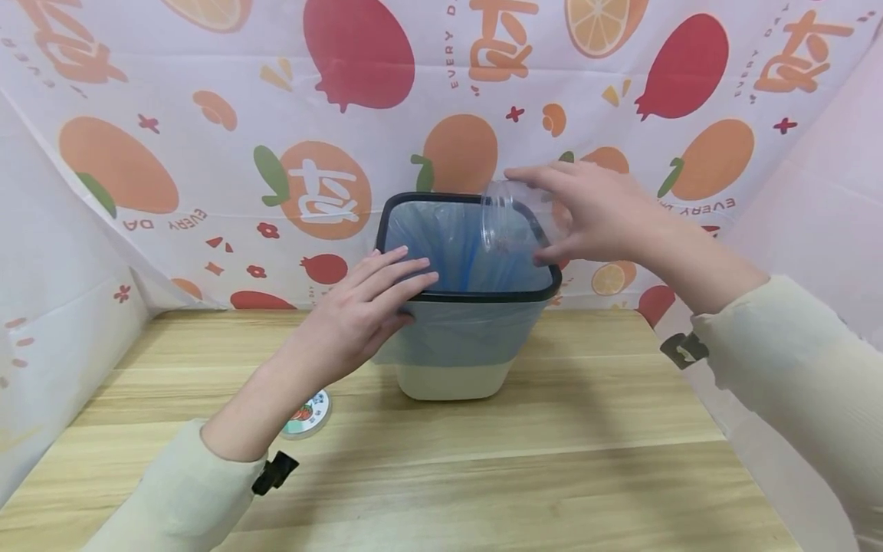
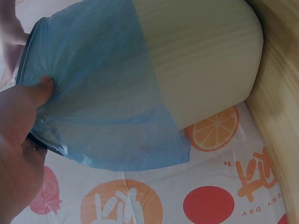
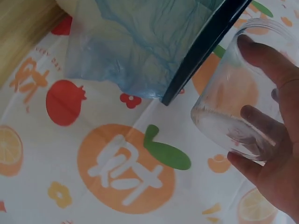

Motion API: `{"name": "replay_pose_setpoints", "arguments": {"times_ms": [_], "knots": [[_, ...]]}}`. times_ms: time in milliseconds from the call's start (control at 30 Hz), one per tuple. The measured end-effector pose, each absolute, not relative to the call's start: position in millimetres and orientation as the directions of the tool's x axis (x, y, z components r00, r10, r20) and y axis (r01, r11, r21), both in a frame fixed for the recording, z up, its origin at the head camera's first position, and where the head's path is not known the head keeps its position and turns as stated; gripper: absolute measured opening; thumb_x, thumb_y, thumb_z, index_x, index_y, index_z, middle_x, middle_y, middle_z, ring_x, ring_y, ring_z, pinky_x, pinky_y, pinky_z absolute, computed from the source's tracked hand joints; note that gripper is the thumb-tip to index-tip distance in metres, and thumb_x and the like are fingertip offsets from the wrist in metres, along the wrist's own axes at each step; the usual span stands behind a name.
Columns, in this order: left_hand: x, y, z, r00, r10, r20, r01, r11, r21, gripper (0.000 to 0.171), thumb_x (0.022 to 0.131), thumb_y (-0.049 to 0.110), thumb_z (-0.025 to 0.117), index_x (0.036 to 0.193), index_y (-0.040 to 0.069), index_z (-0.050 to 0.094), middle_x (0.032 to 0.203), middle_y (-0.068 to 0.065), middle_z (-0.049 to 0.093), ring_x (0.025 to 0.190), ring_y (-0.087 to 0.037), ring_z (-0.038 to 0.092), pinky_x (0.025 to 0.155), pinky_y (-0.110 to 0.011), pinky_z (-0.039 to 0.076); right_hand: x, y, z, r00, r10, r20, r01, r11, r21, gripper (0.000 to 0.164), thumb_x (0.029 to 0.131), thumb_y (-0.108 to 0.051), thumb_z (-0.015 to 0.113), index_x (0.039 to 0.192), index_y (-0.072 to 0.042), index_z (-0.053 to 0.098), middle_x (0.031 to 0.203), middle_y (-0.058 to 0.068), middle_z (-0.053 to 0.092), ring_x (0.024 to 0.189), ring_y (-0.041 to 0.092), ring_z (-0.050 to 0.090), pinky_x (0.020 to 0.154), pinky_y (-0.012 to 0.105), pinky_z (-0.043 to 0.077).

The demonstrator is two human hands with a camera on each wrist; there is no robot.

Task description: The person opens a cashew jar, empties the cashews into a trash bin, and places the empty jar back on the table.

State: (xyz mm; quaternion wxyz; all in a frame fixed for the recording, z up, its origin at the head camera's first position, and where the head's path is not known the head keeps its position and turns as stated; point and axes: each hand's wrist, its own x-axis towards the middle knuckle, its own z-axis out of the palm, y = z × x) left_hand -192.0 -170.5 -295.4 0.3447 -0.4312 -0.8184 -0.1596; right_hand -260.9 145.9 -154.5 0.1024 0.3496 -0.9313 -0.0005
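A cream trash can with a black rim stands on the table, lined with a translucent blue bag folded over its outside. My left hand grips the rim at its left front, thumb on the outer bag and fingers over the edge. My right hand holds a clear jar over the right side of the opening. The jar lies tipped sideways, its ridged mouth toward the bin. A few small bits cling inside it.
A round printed disc like a lid lies on the wooden table, partly hidden by my left forearm. A fruit-patterned cloth hangs close behind the can. Small black clips sit at both sleeve cuffs.
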Motion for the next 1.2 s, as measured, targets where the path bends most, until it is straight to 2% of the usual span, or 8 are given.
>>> {"name": "replay_pose_setpoints", "arguments": {"times_ms": [333,500,633,867,1200], "knots": [[-192,-171,-295,-0.39,0.596,0.702,0.816,0.578,-0.037,0.07,0.08,0.003,0.081,0.144,0.013,0.054,0.145,-0.009,0.054,0.143,-0.031,0.04,0.117,-0.054,0.031,-264,162,-171,-0.725,-0.625,0.288,-0.683,0.706,-0.188,0.098,0.072,-0.043,0.089,0.154,-0.035,0.035,0.138,0.002,0.059,0.128,0.024,0.054,0.101,0.056,0.045],[-192,-171,-295,-0.388,0.596,0.703,0.814,0.58,-0.042,0.07,0.08,0.003,0.082,0.143,0.013,0.054,0.145,-0.01,0.054,0.143,-0.031,0.04,0.117,-0.055,0.032,-264,171,-178,-0.778,-0.56,0.287,-0.629,0.693,-0.353,0.1,0.07,-0.047,0.089,0.153,-0.041,0.033,0.14,-0.001,0.056,0.13,0.023,0.053,0.102,0.057,0.047],[-192,-171,-295,-0.387,0.596,0.703,0.814,0.579,-0.042,0.071,0.08,0.003,0.082,0.143,0.013,0.054,0.145,-0.01,0.054,0.143,-0.031,0.04,0.117,-0.054,0.032,-263,176,-181,-0.822,-0.505,0.265,-0.565,0.66,-0.496,0.101,0.07,-0.039,0.091,0.153,-0.042,0.033,0.142,-0.001,0.054,0.131,0.023,0.053,0.107,0.054,0.045],[-193,-170,-296,-0.385,0.594,0.707,0.816,0.576,-0.039,0.073,0.079,0.002,0.082,0.145,0.014,0.053,0.146,-0.009,0.053,0.143,-0.031,0.04,0.117,-0.055,0.031,-264,184,-187,-0.844,-0.462,0.272,-0.529,0.637,-0.561,0.101,0.072,-0.031,0.091,0.153,-0.04,0.033,0.144,-0.002,0.05,0.131,0.024,0.052,0.113,0.051,0.039],[-193,-170,-296,-0.389,0.592,0.705,0.814,0.579,-0.037,0.071,0.079,0.003,0.082,0.144,0.014,0.054,0.146,-0.008,0.054,0.143,-0.031,0.04,0.117,-0.055,0.031,-260,189,-194,-0.851,-0.435,0.296,-0.507,0.527,-0.682,0.091,0.078,-0.019,0.086,0.153,-0.033,0.035,0.144,0.0,0.055,0.128,0.022,0.055,0.107,0.055,0.045]]}}
